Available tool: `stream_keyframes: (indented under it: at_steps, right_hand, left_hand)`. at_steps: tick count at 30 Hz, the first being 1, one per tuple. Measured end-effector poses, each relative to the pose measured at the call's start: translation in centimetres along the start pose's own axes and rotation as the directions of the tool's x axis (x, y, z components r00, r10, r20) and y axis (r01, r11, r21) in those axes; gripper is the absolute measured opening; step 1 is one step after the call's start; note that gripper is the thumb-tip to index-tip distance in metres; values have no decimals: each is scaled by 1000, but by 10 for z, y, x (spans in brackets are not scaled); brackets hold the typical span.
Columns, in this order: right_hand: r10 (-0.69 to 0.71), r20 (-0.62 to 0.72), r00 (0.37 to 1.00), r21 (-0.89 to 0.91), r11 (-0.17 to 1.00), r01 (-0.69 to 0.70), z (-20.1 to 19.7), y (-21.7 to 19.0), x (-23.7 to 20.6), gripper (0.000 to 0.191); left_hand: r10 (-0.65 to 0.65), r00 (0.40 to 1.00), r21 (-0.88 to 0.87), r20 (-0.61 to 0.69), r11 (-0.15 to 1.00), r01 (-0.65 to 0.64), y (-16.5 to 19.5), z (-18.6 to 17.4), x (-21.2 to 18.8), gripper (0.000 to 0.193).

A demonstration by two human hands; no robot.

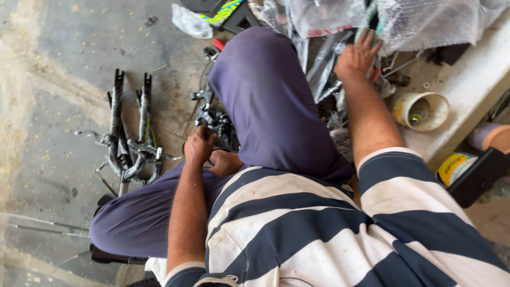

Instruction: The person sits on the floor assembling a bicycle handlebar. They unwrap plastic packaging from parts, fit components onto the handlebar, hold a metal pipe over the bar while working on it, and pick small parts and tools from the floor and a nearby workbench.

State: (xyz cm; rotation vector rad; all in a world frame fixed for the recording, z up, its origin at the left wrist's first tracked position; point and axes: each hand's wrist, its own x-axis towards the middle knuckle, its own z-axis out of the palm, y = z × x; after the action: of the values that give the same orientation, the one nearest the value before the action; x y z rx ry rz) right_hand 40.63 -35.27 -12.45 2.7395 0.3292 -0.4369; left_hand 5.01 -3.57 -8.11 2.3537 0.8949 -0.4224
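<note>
I sit on the floor in blue trousers and a striped shirt. My left hand (198,146) is closed on a black metal bicycle part (217,123) that lies by my knee. My right hand (357,53) reaches forward with fingers spread onto a pile of bubble wrap and plastic bags (425,21); I cannot see anything gripped in it. Black cables and metal pieces (329,90) lie under that arm, partly hidden by my leg.
Two black bicycle forks (127,138) lie on the concrete floor at the left. A white plastic pot (422,110) lies on its side on a pale ledge at the right, with a yellow tin (454,166) below it. Thin cables run along the floor at lower left.
</note>
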Motion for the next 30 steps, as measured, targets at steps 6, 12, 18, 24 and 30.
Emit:
stream_keyframes:
  at_steps: [6,12,18,24,30]
  right_hand:
    - [-150,-321,935,355,896,265,6,13,-58,49]
    - [-22,-323,946,881,359,309,-6,63,-100,55]
    - [6,-528,849,834,-186,519,-104,104,-105,51]
    - [-8,-748,664,657,-154,738,-233,101,-137,56]
    - [-269,-838,474,436,192,879,-293,-19,-196,63]
  left_hand:
    - [25,994,-124,-110,992,-39,-9,-7,2,33]
    - [81,966,-327,-246,931,-162,-4,-5,13,29]
    - [62,958,-513,-282,834,-205,24,-26,11,27]
    - [186,903,-715,-388,558,-422,101,-112,-31,31]
    - [491,556,-399,-671,392,-829,159,-190,-94,94]
